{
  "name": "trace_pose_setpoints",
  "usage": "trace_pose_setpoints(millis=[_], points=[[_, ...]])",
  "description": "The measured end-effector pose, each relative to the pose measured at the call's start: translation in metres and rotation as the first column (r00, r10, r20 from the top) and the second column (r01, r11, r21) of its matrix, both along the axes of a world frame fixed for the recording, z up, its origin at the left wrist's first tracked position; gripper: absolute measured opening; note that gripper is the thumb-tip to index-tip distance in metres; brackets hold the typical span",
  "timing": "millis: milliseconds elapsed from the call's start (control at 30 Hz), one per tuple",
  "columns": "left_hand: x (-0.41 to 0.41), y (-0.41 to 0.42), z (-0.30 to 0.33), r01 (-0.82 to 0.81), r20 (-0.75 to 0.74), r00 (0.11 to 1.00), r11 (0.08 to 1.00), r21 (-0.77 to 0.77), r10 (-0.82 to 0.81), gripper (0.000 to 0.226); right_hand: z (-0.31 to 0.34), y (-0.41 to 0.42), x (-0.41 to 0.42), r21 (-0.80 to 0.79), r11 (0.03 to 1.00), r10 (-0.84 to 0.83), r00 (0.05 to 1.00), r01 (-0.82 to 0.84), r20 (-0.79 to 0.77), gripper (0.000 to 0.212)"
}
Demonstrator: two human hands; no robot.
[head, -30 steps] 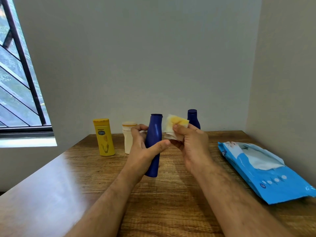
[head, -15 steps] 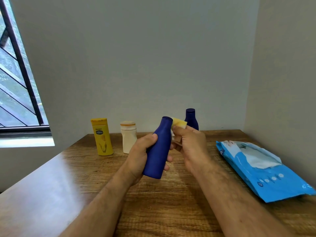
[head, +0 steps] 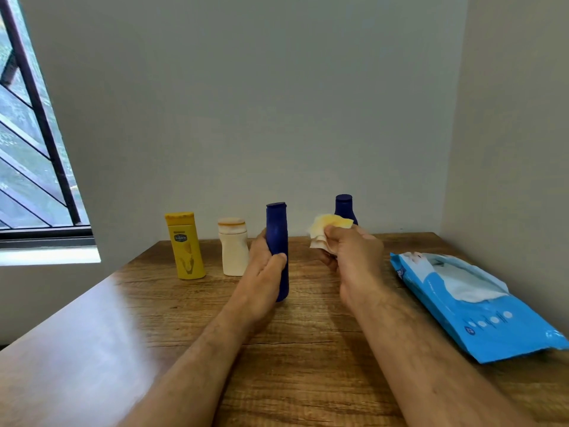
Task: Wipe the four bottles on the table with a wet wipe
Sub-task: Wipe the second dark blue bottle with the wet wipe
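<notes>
My left hand (head: 264,269) grips a tall dark blue bottle (head: 277,232) upright at the middle of the wooden table (head: 308,349); whether its base touches the wood I cannot tell. My right hand (head: 351,254) pinches a crumpled wet wipe (head: 326,229), stained yellow, just right of that bottle and apart from it. A second dark blue bottle (head: 344,208) stands behind the wipe, partly hidden. At the back left stand a yellow bottle (head: 185,245) and a cream bottle (head: 234,247) with an orange-smeared cap.
A blue pack of wet wipes (head: 474,306) lies along the table's right side, a white wipe showing at its opening. Walls close off the back and right. A barred window (head: 30,149) is at the left.
The tall blue bottle went from tilted toward the wipe back to upright. My right hand drew the wipe away to the right, leaving a gap between wipe and bottle.
</notes>
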State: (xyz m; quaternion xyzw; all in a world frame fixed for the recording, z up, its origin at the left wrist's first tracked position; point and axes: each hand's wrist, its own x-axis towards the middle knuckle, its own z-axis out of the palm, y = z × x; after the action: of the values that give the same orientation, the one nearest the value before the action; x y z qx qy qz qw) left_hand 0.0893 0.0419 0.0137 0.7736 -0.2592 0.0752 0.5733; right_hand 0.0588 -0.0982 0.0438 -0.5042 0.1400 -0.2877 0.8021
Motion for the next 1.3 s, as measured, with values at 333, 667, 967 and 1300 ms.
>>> trace_pose_setpoints(millis=[333, 667, 967, 1300], points=[[0.009, -0.007, -0.008, -0.124, -0.006, 0.992, 0.967, 0.224, 0.128, 0.053, -0.007, 0.001, 0.003, -0.07, 0.997, -0.034, 0.997, 0.029, -0.063, 0.029], [0.018, -0.016, -0.02, -0.344, 0.064, 0.939, 0.909, 0.234, 0.338, 0.085, -0.007, -0.001, 0.004, -0.078, 0.994, -0.08, 0.996, 0.076, -0.048, 0.03], [0.034, -0.03, -0.02, -0.34, 0.024, 0.935, 0.874, 0.347, 0.355, 0.08, -0.003, -0.007, -0.002, 0.025, 0.995, -0.092, 0.996, 0.092, -0.015, 0.014], [0.061, -0.058, -0.025, -0.498, 0.009, 0.846, 0.786, 0.366, 0.532, 0.074, -0.001, -0.011, -0.001, 0.049, 0.989, -0.14, 0.99, 0.14, 0.003, 0.014]])
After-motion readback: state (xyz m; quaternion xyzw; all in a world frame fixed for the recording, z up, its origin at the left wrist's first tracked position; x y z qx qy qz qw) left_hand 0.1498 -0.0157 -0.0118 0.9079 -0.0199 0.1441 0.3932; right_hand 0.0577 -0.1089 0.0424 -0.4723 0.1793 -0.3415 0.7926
